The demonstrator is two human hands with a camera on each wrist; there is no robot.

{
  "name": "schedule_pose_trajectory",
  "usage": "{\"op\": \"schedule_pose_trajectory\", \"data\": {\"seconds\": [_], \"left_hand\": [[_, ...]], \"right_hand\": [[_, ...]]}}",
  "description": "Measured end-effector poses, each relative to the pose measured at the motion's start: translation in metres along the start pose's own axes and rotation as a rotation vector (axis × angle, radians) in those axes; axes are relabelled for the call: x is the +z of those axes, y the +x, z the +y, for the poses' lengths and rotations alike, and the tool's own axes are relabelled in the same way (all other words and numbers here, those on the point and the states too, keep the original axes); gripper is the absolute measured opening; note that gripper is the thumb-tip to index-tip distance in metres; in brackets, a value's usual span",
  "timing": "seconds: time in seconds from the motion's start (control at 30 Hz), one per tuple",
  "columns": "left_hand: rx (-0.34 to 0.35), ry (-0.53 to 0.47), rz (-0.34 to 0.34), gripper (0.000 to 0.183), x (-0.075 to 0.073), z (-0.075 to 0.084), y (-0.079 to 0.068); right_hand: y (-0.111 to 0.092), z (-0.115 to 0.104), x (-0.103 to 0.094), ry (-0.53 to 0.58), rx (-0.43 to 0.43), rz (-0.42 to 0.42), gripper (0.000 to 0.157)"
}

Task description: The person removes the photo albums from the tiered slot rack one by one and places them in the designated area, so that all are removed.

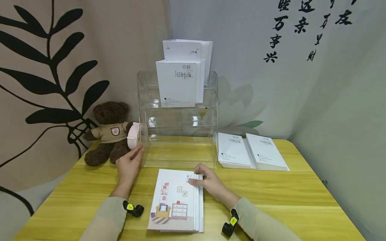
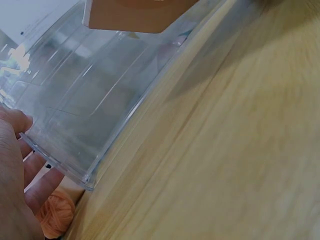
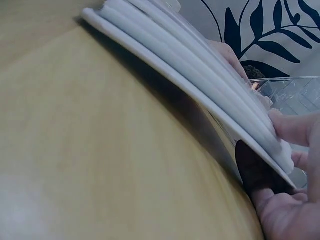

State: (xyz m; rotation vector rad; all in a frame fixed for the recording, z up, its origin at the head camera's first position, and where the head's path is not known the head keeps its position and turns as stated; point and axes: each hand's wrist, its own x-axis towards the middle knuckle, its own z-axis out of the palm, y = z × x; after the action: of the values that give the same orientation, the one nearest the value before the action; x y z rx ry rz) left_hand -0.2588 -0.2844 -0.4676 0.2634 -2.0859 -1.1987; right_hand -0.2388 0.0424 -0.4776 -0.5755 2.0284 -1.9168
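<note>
A clear acrylic tiered rack (image 1: 178,160) stands on the table. My left hand (image 1: 130,166) holds its left side panel by the edge; in the left wrist view the thumb lies on one face and the fingers on the other. In front of the rack, my right hand (image 1: 208,180) pinches a white book (image 1: 172,197) near its upper right corner, thumb on the cover. A small room with a chair and drawers is drawn on that cover. In the right wrist view the book (image 3: 185,80) is tilted, that corner raised off the table, its layered edge showing.
White books (image 1: 178,83) stand in the rack's upper tiers. Two more, a left one (image 1: 233,150) and a right one (image 1: 266,152), lie to its right. A brown teddy bear (image 1: 110,134) sits at the left beside a pale pink object (image 1: 133,135). Behind is a wall.
</note>
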Motion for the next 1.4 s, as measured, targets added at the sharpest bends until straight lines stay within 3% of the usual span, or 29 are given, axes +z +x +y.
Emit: {"op": "schedule_pose_trajectory", "data": {"seconds": [0.37, 0.63, 0.8, 1.13, 1.4], "left_hand": [[-0.014, -0.026, -0.015, 0.031, 0.001, 0.0, -0.001], [-0.006, -0.019, -0.004, 0.03, 0.002, -0.001, -0.002], [0.009, -0.015, 0.001, 0.031, 0.002, -0.002, -0.002], [0.044, -0.04, 0.022, 0.031, 0.001, 0.002, 0.003], [-0.004, -0.005, -0.001, 0.032, 0.002, 0.002, 0.0]], "right_hand": [[-0.003, 0.001, 0.0, -0.069, -0.026, 0.013, 0.029], [-0.005, 0.002, -0.001, -0.312, -0.06, 0.028, 0.031], [-0.004, 0.003, -0.002, -0.406, -0.091, 0.033, 0.03], [0.011, 0.007, -0.011, -0.477, -0.145, 0.089, 0.037], [0.012, 0.007, -0.015, -0.486, -0.08, 0.108, 0.046]]}}
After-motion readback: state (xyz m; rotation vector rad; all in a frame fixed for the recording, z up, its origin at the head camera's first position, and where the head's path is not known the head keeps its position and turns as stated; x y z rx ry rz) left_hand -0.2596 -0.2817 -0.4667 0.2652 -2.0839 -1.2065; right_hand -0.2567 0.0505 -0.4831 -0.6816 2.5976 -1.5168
